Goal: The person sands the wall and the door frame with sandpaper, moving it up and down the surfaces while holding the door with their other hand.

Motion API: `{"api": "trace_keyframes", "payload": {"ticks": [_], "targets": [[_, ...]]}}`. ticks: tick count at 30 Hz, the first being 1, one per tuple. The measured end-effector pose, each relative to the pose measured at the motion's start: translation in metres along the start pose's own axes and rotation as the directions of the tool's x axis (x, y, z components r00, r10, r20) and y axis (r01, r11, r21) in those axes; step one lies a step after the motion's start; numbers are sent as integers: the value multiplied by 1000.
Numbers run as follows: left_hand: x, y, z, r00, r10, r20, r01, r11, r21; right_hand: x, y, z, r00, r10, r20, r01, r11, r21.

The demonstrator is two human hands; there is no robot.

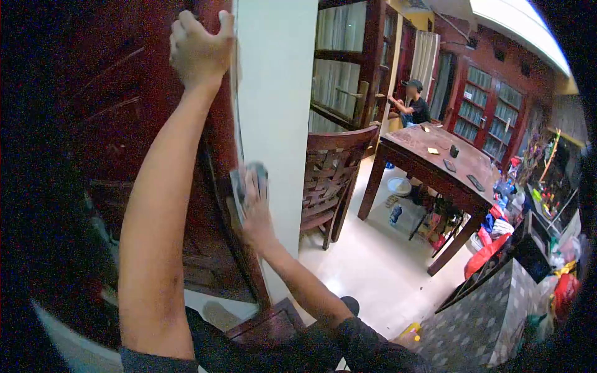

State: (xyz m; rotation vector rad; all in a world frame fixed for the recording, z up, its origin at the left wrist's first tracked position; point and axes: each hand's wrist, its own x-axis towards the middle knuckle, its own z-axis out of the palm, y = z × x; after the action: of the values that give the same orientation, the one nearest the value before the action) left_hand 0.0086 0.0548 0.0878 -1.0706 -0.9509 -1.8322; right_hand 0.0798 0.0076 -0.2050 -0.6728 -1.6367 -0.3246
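Observation:
High on the dark red-brown wooden door frame [217, 118], my left hand [200, 53] leans on the wood, its thumb apart from the bent fingers. Lower down, my right hand [256, 214] is closed around a grey hand-sized block [258, 177], slightly blurred. The block is pressed at the seam where the frame meets the white wall [273, 81]. Its exact kind cannot be made out. A panelled dark red door [118, 118] fills the left side.
A woven-back wooden chair [339, 168] stands right of the wall. Beyond is a wooden table [435, 146] bearing phones and small items. Another person [416, 109] works at a far door frame. Bags and clutter [497, 224] line the right side.

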Motion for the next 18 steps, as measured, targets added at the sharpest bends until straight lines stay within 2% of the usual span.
{"api": "trace_keyframes", "payload": {"ticks": [2,4,6,7,9,12,14,16,18], "targets": [[2,-1,1,1000,-1,11,1,1000,17,42,3,-1,999,-42,3,42,999,-23],[1,-2,1,998,-11,56,7,998,61,51,4,2,996,-87,-4,87,995,-51],[2,-4,1,999,3,39,-4,1000,30,47,0,8,993,-8,-115,19,996,89],[1,-5,2,1000,15,24,-15,1000,-4,32,1,13,993,2,-122,8,996,87],[-2,-5,1,1000,10,20,-9,1000,-27,-25,6,26,985,167,-32,-164,984,73],[2,-5,2,1000,2,14,-2,999,-48,-90,4,31,986,164,-40,-164,986,6],[0,-3,-1,999,-4,42,6,999,-48,-108,4,27,996,91,17,-91,996,2],[1,-1,-2,996,-59,72,61,998,-15,-99,-4,21,988,146,48,-147,989,8],[3,-6,2,997,-43,60,45,999,-28,-70,-9,18,977,199,80,-201,980,13]]}}
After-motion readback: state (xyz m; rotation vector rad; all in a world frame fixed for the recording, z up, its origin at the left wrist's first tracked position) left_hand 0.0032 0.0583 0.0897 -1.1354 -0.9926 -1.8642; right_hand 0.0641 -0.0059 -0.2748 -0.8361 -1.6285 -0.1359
